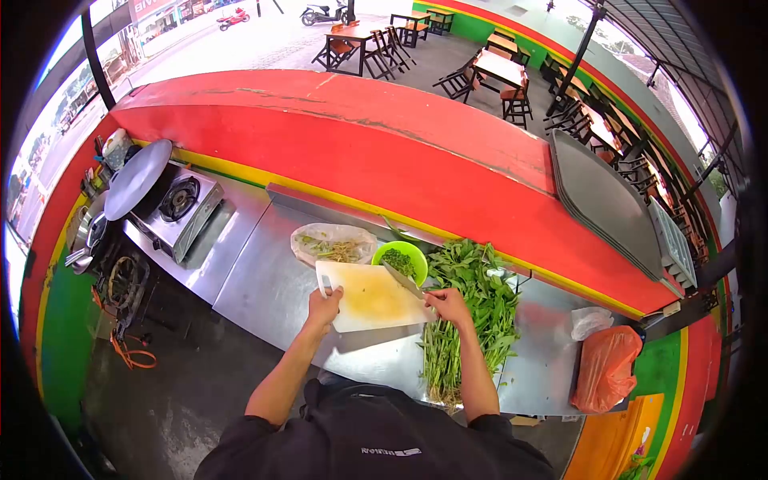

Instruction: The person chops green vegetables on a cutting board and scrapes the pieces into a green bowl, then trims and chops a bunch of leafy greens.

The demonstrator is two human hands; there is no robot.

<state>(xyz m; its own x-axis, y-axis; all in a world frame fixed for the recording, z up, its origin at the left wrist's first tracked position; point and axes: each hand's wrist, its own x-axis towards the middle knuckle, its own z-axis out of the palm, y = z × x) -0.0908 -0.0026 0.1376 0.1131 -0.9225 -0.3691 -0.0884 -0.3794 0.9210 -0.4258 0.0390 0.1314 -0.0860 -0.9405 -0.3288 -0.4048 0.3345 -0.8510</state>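
My left hand (325,306) grips the left end of a white cutting board (368,308), which has a yellowish stain and a few tiny green bits on it. In my right hand (449,306) is a knife (404,282), its blade angled over the board's far right corner. Just beyond that corner stands a bright green bowl (422,267) with finely chopped greens (397,260) inside. The board looks raised over the counter, its far edge close to the bowl. A large heap of leafy green stems (468,320) lies beside and under my right forearm.
Behind the board lies a clear plastic bag (320,240) of trimmings. A gas stove (186,210) and a large round lid (138,179) are at the left. An orange plastic bag (606,370) sits at the right. A red wall (344,136) borders the steel counter (264,276); trays (604,204) lean on it.
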